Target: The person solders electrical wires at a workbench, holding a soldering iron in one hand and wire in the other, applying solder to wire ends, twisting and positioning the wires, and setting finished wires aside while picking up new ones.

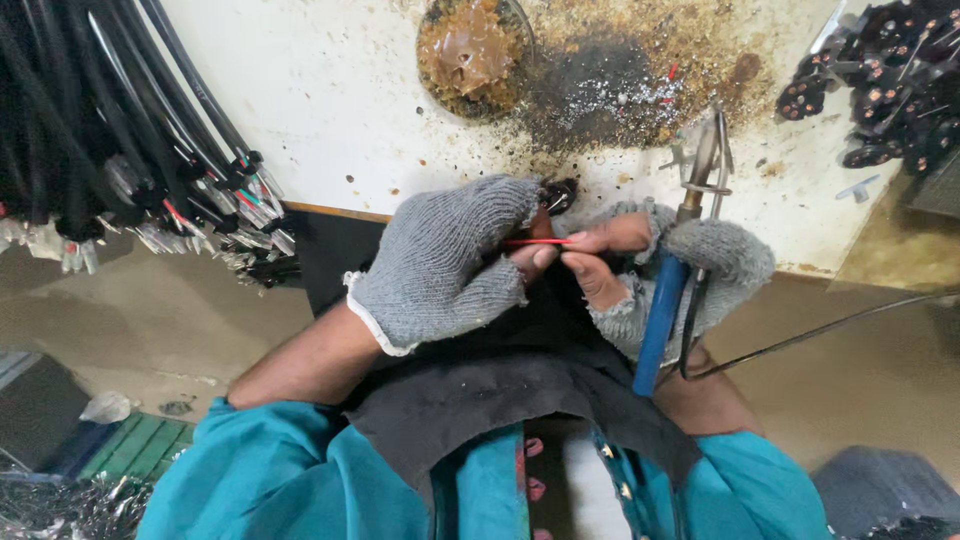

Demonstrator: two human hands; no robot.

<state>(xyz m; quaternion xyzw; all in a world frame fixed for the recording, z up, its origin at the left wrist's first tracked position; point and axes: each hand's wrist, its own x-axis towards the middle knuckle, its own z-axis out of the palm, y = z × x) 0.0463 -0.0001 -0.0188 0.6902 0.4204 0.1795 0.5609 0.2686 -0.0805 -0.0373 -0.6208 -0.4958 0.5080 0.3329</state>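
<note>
My left hand (450, 260), in a grey knit glove with open fingertips, pinches a thin red wire (535, 242) and a small dark connector (558, 195) at the edge of the white bench (330, 110). My right hand (670, 270), gloved the same way, pinches the red wire's other end between thumb and forefinger. It also holds a soldering iron with a blue handle (658, 320), its metal tip (700, 165) pointing up over the bench. A black cord (800, 338) runs off to the right from the iron.
A bundle of black cables with stripped ends (170, 170) hangs over the bench's left edge. A brown crusted round tin (472, 55) and burnt residue (610, 90) lie ahead. Dark connectors (890, 80) are piled at the far right. A black cloth (500, 390) covers my lap.
</note>
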